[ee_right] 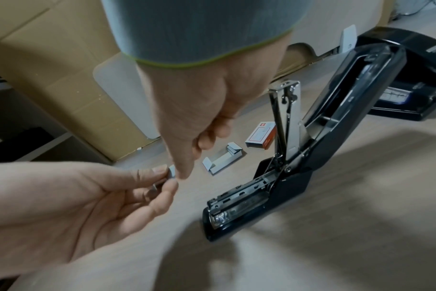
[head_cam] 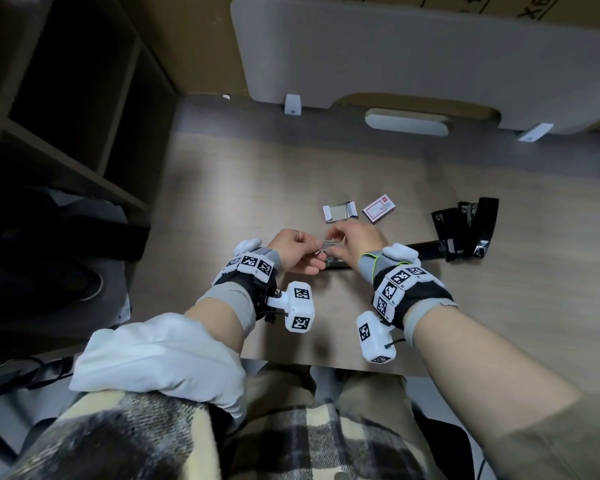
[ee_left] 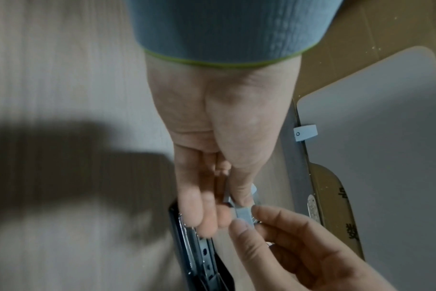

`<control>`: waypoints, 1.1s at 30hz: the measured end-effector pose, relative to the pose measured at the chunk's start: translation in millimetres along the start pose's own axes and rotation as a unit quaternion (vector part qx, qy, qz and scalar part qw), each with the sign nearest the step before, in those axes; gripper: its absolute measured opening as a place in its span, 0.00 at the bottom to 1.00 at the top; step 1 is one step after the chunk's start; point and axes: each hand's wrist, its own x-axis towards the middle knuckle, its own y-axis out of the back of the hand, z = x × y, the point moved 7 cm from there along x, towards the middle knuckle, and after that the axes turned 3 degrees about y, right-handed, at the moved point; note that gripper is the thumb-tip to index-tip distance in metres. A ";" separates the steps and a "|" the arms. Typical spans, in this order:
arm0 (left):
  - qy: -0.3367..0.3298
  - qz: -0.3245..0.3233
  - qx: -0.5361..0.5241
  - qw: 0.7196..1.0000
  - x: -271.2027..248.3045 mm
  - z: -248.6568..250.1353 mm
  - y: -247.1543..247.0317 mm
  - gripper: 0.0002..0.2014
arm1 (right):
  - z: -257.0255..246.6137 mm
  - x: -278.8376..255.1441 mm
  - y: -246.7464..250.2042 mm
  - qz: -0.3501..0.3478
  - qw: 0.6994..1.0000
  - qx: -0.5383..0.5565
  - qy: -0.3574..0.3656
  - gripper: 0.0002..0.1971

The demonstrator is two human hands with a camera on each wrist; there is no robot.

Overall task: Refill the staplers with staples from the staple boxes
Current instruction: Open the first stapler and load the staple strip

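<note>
A short grey staple strip (head_cam: 328,243) is held above the desk between both hands. My left hand (head_cam: 310,247) pinches one end of it and my right hand (head_cam: 336,239) pinches the other. The left wrist view shows the staple strip (ee_left: 243,211) between the left hand (ee_left: 230,208) and the right hand (ee_left: 248,217). Just below the hands lies a black stapler (ee_right: 249,198), its lid swung up and its metal staple channel bare. An opened staple tray (head_cam: 339,211) and its red-and-white box sleeve (head_cam: 379,209) lie beyond the hands.
More black staplers (head_cam: 465,226) lie opened at the right of the wooden desk (head_cam: 222,188). A grey divider panel (head_cam: 395,57) stands along the back edge. Dark shelving (head_cam: 66,116) stands to the left of the desk.
</note>
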 end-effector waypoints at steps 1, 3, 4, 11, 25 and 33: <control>0.005 -0.001 0.000 1.000 -0.2 -0.8 -0.4 0.07 | 0.9 0.7 0.3 0.010 1.000 -0.012 0.004 0.11; 0.018 -0.004 0.002 1.000 -0.9 -4.1 -0.3 0.08 | -0.4 2.6 -4.6 0.008 0.999 -0.033 0.030 0.10; 0.026 -0.007 -0.001 1.000 -0.2 -7.0 0.1 0.08 | -2.1 3.3 -9.7 -0.004 0.998 -0.048 0.044 0.10; 0.029 0.065 -0.045 0.996 10.4 -27.0 13.3 0.07 | 4.0 2.5 -29.6 -0.030 0.969 -0.240 0.047 0.11; 0.050 0.064 -0.045 0.996 22.2 -51.6 12.4 0.05 | 10.3 3.3 -41.4 -0.049 0.935 -0.352 0.020 0.07; 0.051 0.064 -0.036 0.996 22.0 -52.3 9.2 0.06 | 10.7 3.5 -41.9 -0.057 0.932 -0.359 0.017 0.06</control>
